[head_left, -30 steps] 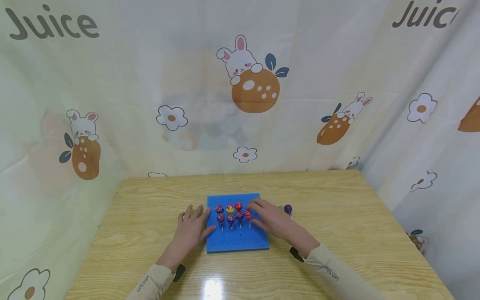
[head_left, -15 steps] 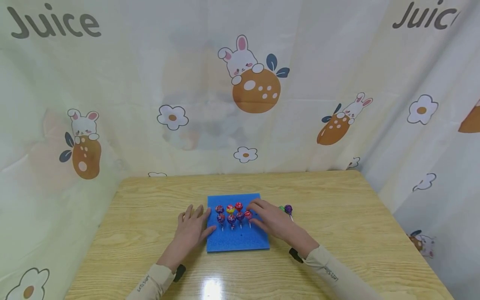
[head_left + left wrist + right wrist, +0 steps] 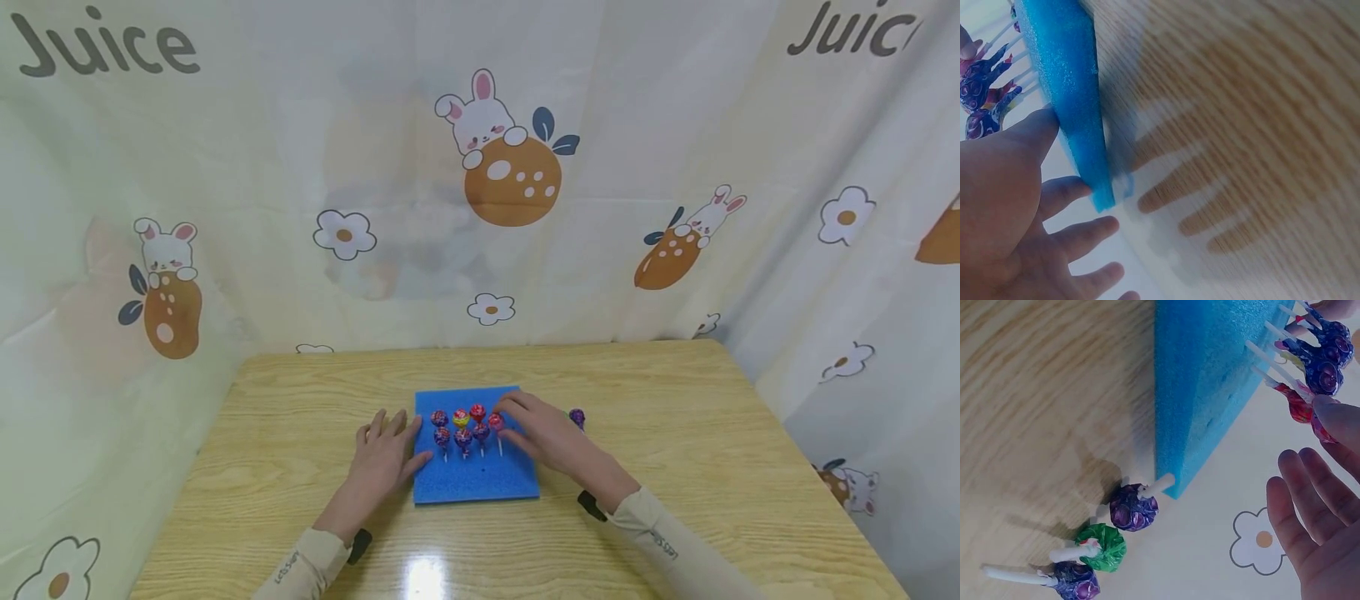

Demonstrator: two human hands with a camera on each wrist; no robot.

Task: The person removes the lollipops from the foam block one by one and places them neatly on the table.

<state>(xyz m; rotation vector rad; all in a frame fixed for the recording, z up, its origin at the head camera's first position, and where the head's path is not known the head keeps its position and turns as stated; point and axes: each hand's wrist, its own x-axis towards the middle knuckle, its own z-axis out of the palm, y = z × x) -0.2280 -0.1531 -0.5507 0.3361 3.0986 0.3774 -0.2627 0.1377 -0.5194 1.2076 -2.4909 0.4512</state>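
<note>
Left hand (image 3: 381,457) lies spread against blue foam (image 3: 476,485); opposite, right hand (image 3: 553,435) pinches a pink lollipop (image 3: 496,423).

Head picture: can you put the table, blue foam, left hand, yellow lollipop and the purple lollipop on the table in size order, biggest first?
1. Table
2. Blue foam
3. Left hand
4. Yellow lollipop and purple lollipop: their wrapped tops look too alike to rank.

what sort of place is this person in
Probably a small curtained-off tabletop workspace: bunny-and-fruit printed curtains surround three sides of a wood-grain table, where several lollipops stand in a blue foam block.
</note>
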